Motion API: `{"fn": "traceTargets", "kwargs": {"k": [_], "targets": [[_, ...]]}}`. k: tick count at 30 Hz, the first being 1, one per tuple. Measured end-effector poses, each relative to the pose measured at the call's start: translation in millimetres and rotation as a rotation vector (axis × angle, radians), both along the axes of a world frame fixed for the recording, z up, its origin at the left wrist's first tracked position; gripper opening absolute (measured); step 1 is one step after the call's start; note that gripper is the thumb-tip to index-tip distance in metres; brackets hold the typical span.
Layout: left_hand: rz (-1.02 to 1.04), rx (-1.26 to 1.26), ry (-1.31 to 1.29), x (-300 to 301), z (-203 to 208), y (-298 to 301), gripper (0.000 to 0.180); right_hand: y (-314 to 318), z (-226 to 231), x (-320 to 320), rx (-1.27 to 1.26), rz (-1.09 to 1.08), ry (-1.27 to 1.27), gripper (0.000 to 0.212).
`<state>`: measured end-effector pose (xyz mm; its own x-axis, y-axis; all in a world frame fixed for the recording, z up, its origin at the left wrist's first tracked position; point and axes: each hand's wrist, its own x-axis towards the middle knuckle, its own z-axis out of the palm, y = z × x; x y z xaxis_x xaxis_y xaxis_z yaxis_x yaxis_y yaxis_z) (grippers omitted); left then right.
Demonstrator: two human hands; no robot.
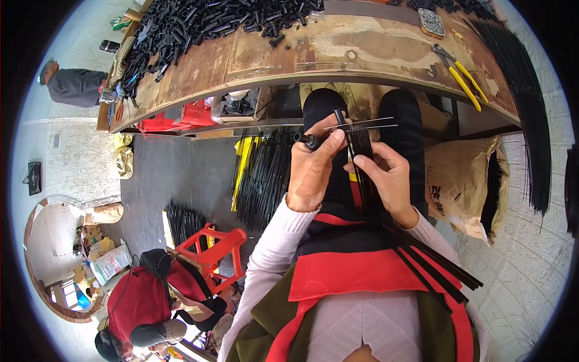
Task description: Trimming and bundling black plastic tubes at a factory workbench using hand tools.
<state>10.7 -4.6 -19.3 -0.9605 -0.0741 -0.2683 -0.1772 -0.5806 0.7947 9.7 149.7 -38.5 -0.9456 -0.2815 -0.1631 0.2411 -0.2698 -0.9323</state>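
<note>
A bundle of thin black rods (pixel 362 151) stands above my lap, its lower end towards my waist. My left hand (pixel 310 175) is closed, with a short black plastic tube (pixel 307 142) sticking out of its curled fingers. Its thumb and forefinger pinch the bundle's upper end, beside an upright slim black stem (pixel 339 116). Two or three thin rods (pixel 377 122) cross the top sideways, pointing right. My right hand (pixel 389 178) closes on the bundle's right side, thumb on top. More flat black rods (pixel 431 259) lie across my red and black apron (pixel 356 274).
The wooden bench (pixel 374 48) ahead carries a heap of black tubes (pixel 211 24), yellow-handled pliers (pixel 461 78) and long black rods (pixel 522 102). Rod bundles (pixel 265 175) lie left, near a red stool (pixel 214 253). A paper sack (pixel 461 181) stands right. Two people (pixel 145 295) (pixel 72 84) are at left.
</note>
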Motion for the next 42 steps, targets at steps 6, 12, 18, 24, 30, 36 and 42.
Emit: {"fn": "traceTargets", "kwargs": {"k": [6, 12, 18, 24, 30, 36, 42], "targets": [[-0.032, 0.075, 0.018, -0.1, -0.4, 1.5, 0.039, 4.2, 0.9, -5.9, -0.002, 0.042, -0.011, 0.016], [-0.048, 0.070, -0.002, 0.4, -1.2, 0.8, 0.043, 7.0, -0.1, -11.4, -0.064, 0.108, -0.105, 0.018], [-0.103, 0.168, -0.009, 2.1, -1.1, 0.0, 0.042, 13.9, -3.5, -12.7, -0.188, 0.196, -0.175, 0.022], [-0.178, 0.170, -0.059, 1.9, -9.6, -2.9, 0.045, 12.3, -1.6, -10.9, -0.197, 0.154, -0.154, 0.021], [-0.326, 0.176, -0.028, -1.4, -10.4, -10.7, 0.049, 13.5, -1.8, -14.5, -0.272, 0.212, -0.174, 0.023], [-0.353, 0.146, -0.020, 2.5, -12.6, -14.5, 0.048, 18.1, -3.8, -21.4, -0.327, 0.327, -0.292, 0.029], [-0.256, 0.201, -0.014, 7.1, -12.0, -3.7, 0.048, 15.8, -0.3, -21.8, -0.216, 0.372, -0.166, 0.031]]}}
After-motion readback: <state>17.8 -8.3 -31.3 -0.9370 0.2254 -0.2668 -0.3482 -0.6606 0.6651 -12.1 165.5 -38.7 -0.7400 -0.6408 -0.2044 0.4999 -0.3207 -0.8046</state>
